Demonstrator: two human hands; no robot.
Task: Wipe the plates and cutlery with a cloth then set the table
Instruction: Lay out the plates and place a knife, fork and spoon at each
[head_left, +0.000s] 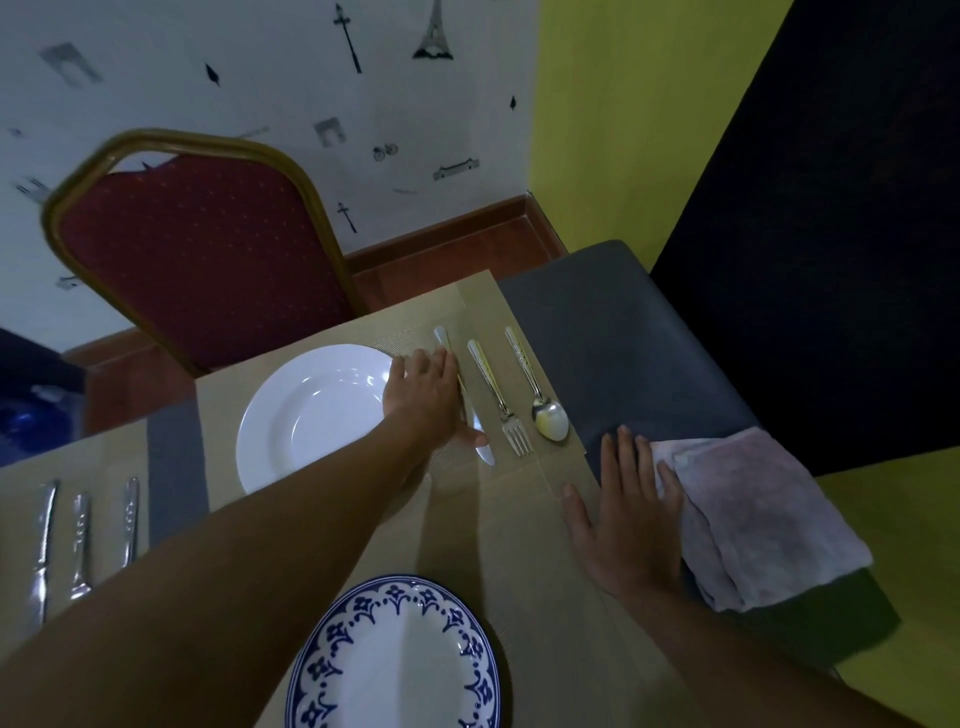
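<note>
- Reaching across the table (623, 338), which has a grey cover, the left hand (426, 395) lies on the steel table knife (487, 456). It sits just right of the plain white round deep plate (311, 415).
- The left fingers (439, 358) are fairly straight and close together along the knife handle. The thumb lies by the blade and the hand hides the knife's middle. No curl round it is visible.
- The knife handle end and blade tip stick out either side of the hand, with the blade pointing toward the person.
- The patterned-handle steel fork (498, 400) lies just right of the knife, and the steel spoon (545, 415) just right of the fork. All three are roughly parallel and not touching.
- Plate and cutlery sit on a beige woven rectangular placemat (467, 306) at the far place.
- The right hand (623, 514) is palm-down and flat on the table. Its fingers (631, 457) are straight and slightly spread.
- Its outer fingers rest on the edge of the folded pale pink-grey cloth (753, 514), which lies at the table's right side.
- A blue-and-white floral-rimmed round plate (395, 660) sits nearest the person, between the two forearms.
- Three more steel cutlery pieces (80, 535) lie side by side at far left, too blurred to tell apart.
- A red padded chair with a gold frame (208, 249) stands behind the white plate, against the wall.
</note>
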